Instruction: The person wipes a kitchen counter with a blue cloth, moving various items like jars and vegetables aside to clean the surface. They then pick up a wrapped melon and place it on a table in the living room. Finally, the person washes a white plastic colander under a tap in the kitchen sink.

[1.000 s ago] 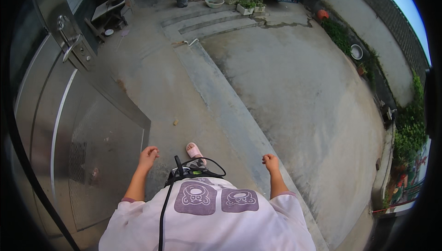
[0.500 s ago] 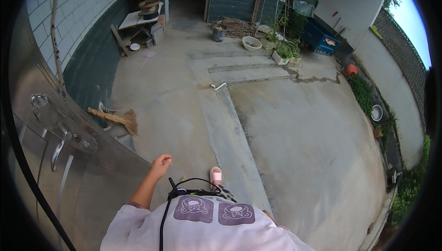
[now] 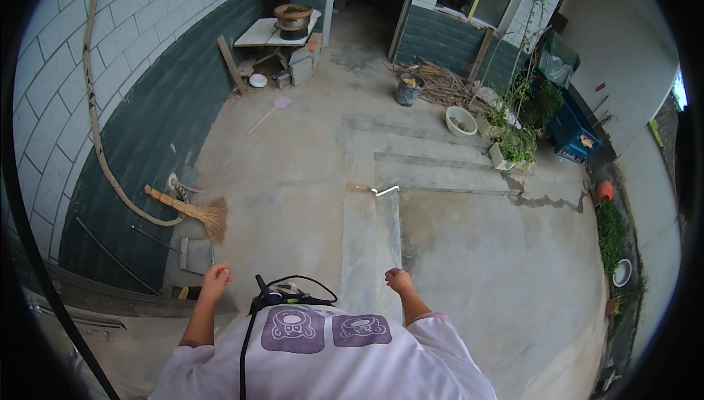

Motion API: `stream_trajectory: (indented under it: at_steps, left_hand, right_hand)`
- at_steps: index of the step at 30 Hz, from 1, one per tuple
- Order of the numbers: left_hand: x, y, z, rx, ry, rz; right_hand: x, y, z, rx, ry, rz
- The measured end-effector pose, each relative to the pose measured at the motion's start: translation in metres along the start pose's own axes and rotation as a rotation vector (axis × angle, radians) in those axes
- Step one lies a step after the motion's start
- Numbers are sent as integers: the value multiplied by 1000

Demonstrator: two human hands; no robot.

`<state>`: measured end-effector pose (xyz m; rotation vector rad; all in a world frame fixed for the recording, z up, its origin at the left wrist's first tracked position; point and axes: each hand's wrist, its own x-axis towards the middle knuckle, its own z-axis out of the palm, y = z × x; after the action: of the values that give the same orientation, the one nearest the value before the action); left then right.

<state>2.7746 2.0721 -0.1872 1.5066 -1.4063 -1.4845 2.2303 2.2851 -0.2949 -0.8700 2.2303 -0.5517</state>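
Note:
My left hand (image 3: pixel 217 280) is held out in front of me at the left, its fingers curled in, with nothing seen in them. Nearest to it on the concrete are a grey dustpan (image 3: pixel 196 255) and a short straw broom (image 3: pixel 209 218) with its bristles pointing right. My right hand (image 3: pixel 398 280) hangs over the raised concrete strip, closed and apparently holding nothing. Farther ahead on that strip lies a tool (image 3: pixel 375 190) with a brown handle and a bent white end; its exact kind is unclear.
A metal door (image 3: pixel 103 334) stands at lower left, by a wall with a hose (image 3: pixel 103 147). A pink fly swatter (image 3: pixel 279 104) lies ahead. Beyond are a table (image 3: pixel 265 33) with a pot, a dark bucket (image 3: pixel 408 92), a basin (image 3: pixel 460 121), sticks (image 3: pixel 444 83) and planters (image 3: pixel 506 158). Low steps (image 3: pixel 433 169) cross the yard.
I have come forward past the door, and the broom, dustpan and bent tool appear nearer. My right hand has come into view. My left hand stays raised at the left.

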Motion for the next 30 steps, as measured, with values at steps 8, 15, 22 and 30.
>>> stream_trajectory:
  at_steps: [8, 15, 22, 30]
  left_hand:
    - [233, 62, 75, -27, -96, 78]
    - [440, 200, 143, 38, -247, 198]
    - [583, 269, 204, 78, -193, 290]
    - [699, 343, 230, 25, 39, 61]
  right_hand:
    - [147, -89, -13, -677, -381, -425]
    - [215, -93, -80, -507, -296, 240]
    - [382, -109, -97, -544, -487, -22]
    - [698, -269, -185, -55, -174, -37]
